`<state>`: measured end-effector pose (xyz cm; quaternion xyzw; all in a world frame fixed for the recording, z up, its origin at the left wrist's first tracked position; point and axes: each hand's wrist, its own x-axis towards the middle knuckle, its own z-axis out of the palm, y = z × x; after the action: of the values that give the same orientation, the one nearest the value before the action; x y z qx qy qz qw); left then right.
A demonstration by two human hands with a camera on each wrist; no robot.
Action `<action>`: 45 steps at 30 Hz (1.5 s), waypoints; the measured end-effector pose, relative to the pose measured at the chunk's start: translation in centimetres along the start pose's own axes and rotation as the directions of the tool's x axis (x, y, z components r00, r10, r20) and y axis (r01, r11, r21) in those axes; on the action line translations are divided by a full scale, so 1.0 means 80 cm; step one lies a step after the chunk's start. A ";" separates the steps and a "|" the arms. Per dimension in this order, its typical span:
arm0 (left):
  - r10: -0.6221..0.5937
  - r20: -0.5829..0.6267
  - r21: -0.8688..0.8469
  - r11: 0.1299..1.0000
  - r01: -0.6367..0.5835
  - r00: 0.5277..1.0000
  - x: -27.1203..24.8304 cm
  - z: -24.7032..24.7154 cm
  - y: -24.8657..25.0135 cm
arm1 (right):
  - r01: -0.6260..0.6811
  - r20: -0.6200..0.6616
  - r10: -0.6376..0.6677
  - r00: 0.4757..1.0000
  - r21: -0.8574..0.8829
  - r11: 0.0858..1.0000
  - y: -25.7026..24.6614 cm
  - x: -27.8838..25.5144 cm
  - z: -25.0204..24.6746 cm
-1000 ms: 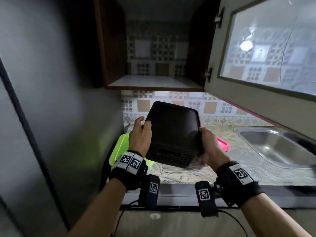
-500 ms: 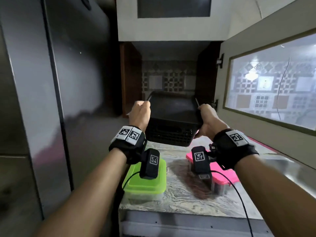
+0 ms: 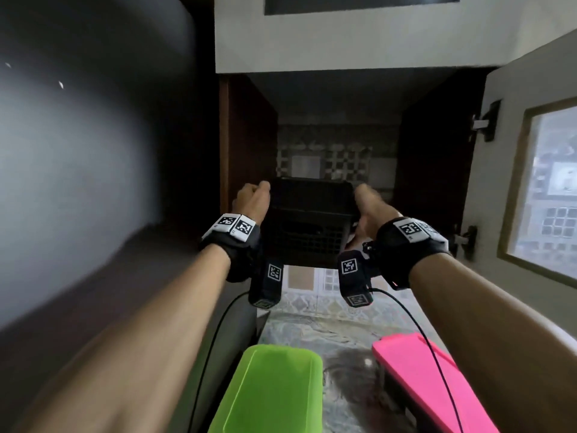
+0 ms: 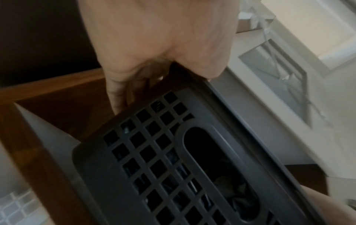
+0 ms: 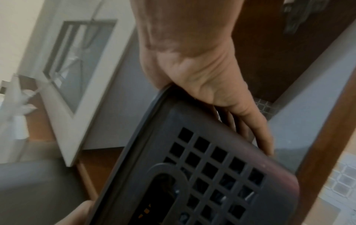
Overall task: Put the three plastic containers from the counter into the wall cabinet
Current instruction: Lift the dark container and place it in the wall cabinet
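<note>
A black lidded container [image 3: 307,223] with lattice sides is held up at the mouth of the open wall cabinet [image 3: 249,151]. My left hand [image 3: 253,201] grips its left edge and my right hand [image 3: 370,207] grips its right edge. In the left wrist view the black container [image 4: 173,159] shows its grid wall and oval handle slot under my left hand [image 4: 154,60]. The right wrist view has the same black container [image 5: 212,167] under my right hand [image 5: 212,83]. A green-lidded container [image 3: 274,392] and a pink-lidded container [image 3: 424,379] sit on the marble counter [image 3: 343,326] below.
A dark refrigerator side [image 3: 93,182] stands close on the left. The cabinet door [image 3: 530,182] with a glass pane hangs open on the right. Patterned tiles [image 3: 327,157] back the cabinet. Cables run from the wrist cameras over the counter.
Both hands have lifted the black container from above the counter up to the cabinet opening and further in. The view has tilted upward; the sink is out of sight.
</note>
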<state>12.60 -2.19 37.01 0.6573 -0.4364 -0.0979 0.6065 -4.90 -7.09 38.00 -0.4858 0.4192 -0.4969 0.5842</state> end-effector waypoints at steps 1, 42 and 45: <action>-0.012 0.003 0.010 1.000 0.012 1.000 0.013 0.005 -0.003 | 0.000 -0.007 0.000 1.000 0.013 1.000 0.002 0.016 0.005; 0.512 0.168 0.665 0.571 -0.480 0.842 0.060 0.037 -0.083 | 0.069 0.031 -0.069 0.997 -0.009 0.998 0.052 0.137 0.053; 0.548 0.092 0.650 0.599 -0.467 0.831 0.036 0.032 -0.102 | 0.138 0.047 -0.133 0.990 -0.138 0.981 0.068 0.114 0.035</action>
<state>16.34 -6.92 30.34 0.6779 -0.5746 0.2745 0.3673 0.21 -15.47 33.06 -0.5624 0.4082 -0.4956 0.5209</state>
